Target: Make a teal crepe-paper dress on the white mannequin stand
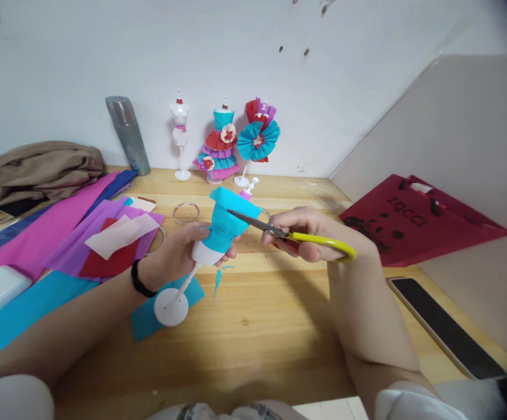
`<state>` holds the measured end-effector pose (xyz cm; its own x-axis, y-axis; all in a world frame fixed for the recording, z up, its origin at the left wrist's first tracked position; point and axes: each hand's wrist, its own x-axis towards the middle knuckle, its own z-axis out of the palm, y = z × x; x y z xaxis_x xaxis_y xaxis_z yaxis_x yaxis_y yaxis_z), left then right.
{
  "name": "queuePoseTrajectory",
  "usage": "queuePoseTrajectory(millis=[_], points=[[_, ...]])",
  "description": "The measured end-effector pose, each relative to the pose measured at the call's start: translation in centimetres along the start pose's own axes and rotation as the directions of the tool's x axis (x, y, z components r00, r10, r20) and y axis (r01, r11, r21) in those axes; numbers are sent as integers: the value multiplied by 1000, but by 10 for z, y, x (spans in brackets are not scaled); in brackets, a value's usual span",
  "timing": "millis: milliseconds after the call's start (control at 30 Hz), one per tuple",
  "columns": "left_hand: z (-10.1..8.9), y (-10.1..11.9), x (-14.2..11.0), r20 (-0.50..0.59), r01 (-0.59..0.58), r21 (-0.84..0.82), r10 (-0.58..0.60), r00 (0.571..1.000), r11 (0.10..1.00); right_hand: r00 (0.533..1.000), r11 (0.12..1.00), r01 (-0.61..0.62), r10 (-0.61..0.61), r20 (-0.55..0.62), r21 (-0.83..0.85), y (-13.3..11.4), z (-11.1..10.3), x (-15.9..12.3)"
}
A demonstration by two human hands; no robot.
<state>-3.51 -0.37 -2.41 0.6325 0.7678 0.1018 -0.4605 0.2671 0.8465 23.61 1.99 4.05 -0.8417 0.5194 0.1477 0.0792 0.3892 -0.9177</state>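
My left hand (192,238) is wrapped round a small white mannequin (171,306), tilted with its round base toward me and its neck pointing away. Blue crepe paper (222,224) covers its torso and flares out above the waist. In my right hand (303,224) is a pair of scissors (318,240) with yellow handles and dark blades. The blades lie close together across the blue paper; whether they are cutting into it I cannot tell. Below the mannequin, a blue paper sheet (143,322) and a thin blue scrap (217,281) lie on the wooden table (253,344).
Three small mannequins stand along the wall: a mostly bare one (180,137) and two in ruffled paper (220,140) (258,137). Coloured paper (21,251), a bottle (128,137) and brown cloth (38,172) are left. A red bag (419,219) and phone (446,326) are right.
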Motion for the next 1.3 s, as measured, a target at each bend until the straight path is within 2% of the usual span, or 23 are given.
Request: queuePoseTrajectory(millis=[300,500,667,833,967,1167,1300], points=[[1,0,1,-12,15,1,-15,1000,1000,983,1000,-5,8,181,-16,-4,1,1],[5,3,1,-21,9,32,-9,1000,999,980,1000,-21,21,197,-2,-8,-2,-1],[3,5,2,-69,-4,-67,-1,998,998,956,999,-40,49,290,-38,-3,-4,-2],[-3,2,3,-74,-30,-186,17,997,982,964,999,-39,46,261,-32,0,-3,-2],[-2,2,2,-93,-25,-172,9,996,985,970,999,-21,30,242,-43,-2,-3,-1],[2,11,1,-97,-79,-88,70,993,993,941,964,-102,174,291,-246,0,-5,-2],[7,17,2,-117,-190,-46,183,976,981,905,933,-207,296,304,-294,-2,-3,2]])
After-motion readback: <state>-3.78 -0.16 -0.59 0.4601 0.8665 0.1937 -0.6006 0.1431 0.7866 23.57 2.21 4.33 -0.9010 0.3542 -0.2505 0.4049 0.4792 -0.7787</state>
